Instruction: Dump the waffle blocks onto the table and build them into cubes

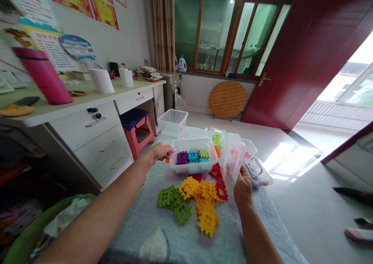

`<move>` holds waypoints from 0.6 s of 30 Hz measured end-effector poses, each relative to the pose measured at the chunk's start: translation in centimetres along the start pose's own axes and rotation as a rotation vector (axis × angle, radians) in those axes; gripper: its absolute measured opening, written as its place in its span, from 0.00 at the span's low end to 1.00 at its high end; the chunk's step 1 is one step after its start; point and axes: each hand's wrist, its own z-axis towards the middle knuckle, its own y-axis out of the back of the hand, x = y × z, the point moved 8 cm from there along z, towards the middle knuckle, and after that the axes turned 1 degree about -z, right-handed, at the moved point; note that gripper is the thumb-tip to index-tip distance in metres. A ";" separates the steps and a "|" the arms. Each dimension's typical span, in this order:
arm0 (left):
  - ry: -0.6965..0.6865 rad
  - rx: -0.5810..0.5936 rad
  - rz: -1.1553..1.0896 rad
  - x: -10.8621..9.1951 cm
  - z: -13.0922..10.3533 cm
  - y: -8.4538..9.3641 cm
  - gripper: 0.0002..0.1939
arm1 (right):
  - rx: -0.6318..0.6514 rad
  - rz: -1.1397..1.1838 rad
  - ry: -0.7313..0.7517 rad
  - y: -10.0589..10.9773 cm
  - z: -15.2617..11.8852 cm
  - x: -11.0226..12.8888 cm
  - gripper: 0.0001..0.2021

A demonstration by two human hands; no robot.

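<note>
My left hand (161, 152) grips the left end of a clear plastic box (180, 166) with orange latches, its fingers closed on the rim. Purple, blue and light green interlocking pieces (192, 156) lie inside it. In my right hand (243, 184) a translucent lid (232, 161) is held tilted up beside the box's right end. Just in front of the box, yellow pieces (208, 219), green pieces (182, 211) and red pieces (221, 190) are spread in loose piles on the blue-grey cloth (157, 242).
Behind the box stand a larger clear bin (172, 123) and a clear container with green pieces (217, 138). A clear case with a handle (258, 170) sits at the cloth's right edge. To the left are a desk (84, 133) and a pink stool (139, 133).
</note>
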 end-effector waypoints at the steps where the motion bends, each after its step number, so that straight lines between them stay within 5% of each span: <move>1: 0.001 0.023 -0.037 0.2 -0.3 0.1 0.14 | 0.010 0.032 -0.038 0.1 0.1 -0.5 0.14; 6: -0.154 -0.034 -0.177 -0.1 -2.6 1.8 0.18 | 0.004 0.104 -0.120 0.6 0.3 -2.1 0.17; 11: -0.460 -0.310 0.048 -1.9 -6.6 2.8 0.13 | 0.027 0.115 -0.098 -0.1 0.0 -1.8 0.18; 15: -0.538 -0.571 0.383 -2.3 -9.9 1.7 0.08 | 0.046 0.107 -0.072 -0.4 -0.4 -1.2 0.18; 18: -0.587 -0.627 0.476 -1.9 -11.2 0.0 0.08 | 0.035 0.102 -0.056 -0.3 -0.5 -1.0 0.15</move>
